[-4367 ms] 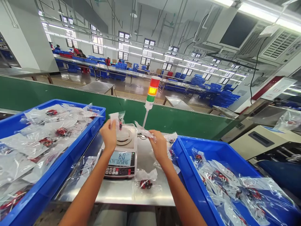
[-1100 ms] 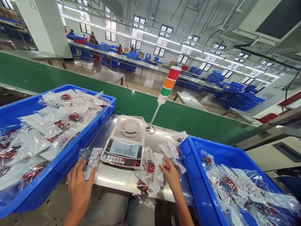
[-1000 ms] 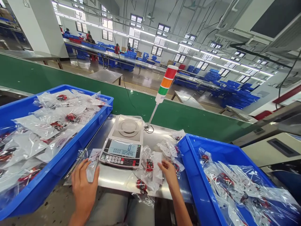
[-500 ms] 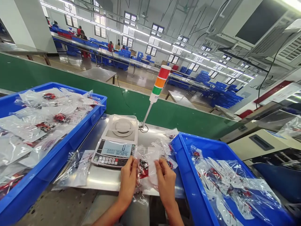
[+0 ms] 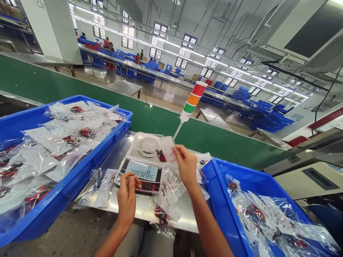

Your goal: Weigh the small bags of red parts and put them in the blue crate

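Observation:
My right hand [image 5: 186,165] pinches a small clear bag with a red part [image 5: 164,151] and holds it just above the weighing pan of a white digital scale [image 5: 142,162]. The scale's display reads 0. My left hand [image 5: 127,197] hovers in front of the scale's keypad with fingers loosely curled, holding nothing that I can see. More small bags with red parts [image 5: 164,210] lie on the steel table [image 5: 128,210] between my hands and near its front edge. A flat clear bag [image 5: 97,184] lies left of the scale.
A blue bin [image 5: 68,185] full of bagged parts stands at the left, another blue bin [image 5: 227,203] with bags at the right. A red-orange-green signal light [image 5: 193,101] rises behind the scale. A green conveyor belt [image 5: 209,137] runs across behind the table. People work at far benches.
My right hand has lifted one bag from the table up over the scale's pan. My left hand let go of that bag and moved to the front of the scale's keypad.

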Available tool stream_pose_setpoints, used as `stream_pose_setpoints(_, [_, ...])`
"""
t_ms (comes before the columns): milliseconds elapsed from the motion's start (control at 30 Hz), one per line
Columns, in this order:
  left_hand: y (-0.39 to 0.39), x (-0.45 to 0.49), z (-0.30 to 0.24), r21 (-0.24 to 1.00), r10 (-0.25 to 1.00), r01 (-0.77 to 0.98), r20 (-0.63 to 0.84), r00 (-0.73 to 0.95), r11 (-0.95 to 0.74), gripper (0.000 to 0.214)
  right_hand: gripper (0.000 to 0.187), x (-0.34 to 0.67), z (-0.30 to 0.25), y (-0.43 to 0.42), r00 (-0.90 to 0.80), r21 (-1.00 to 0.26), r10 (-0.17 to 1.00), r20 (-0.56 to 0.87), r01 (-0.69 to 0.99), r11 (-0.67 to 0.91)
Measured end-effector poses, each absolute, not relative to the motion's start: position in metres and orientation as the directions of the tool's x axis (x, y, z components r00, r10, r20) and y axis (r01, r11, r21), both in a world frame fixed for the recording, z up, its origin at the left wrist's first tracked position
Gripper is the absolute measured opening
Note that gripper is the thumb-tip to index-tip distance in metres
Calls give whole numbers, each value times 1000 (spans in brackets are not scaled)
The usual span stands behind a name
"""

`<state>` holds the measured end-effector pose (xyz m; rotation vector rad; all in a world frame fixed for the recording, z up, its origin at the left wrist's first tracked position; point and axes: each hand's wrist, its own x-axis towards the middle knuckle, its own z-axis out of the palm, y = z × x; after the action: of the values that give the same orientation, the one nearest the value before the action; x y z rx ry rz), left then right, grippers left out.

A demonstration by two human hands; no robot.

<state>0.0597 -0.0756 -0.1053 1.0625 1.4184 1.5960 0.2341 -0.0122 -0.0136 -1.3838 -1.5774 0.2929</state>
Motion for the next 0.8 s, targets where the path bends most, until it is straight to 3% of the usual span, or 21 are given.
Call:
stream_pose_setpoints(100, [-78,51,-105,994,917,17,110,-383,-112,41,33,222,6,32,-60,-489,779,624,747,449])
stream_pose_setpoints(233, [-83,48,-109,993,924,46,119,-364,-109,36,27,208,-6,52,-291,-307,819,494,823,477])
stream_pose_setpoints(333, [-84,46,-115,993,936,60,113,-334,-99,36,28,217,-26,35,-272,-353,841,467,815,459])
stream_pose_setpoints(467, [-86,50,-121,994,955,66,106,-277,-91,35,37,254,-51,-9,-13,-486,869,495,825,289])
stream_pose_setpoints(533, [-87,54,-121,994,963,74,100,-249,-84,34,39,273,-65,-33,68,-510,901,429,841,180])
stream_pose_setpoints(700, [-89,65,-125,990,980,106,107,-170,-89,33,34,307,-123,-81,78,-505,974,214,862,42])
stream_pose_setpoints(800, [-90,69,-129,988,984,127,105,-142,-88,33,42,315,-160,-98,123,-486,980,158,874,-31])
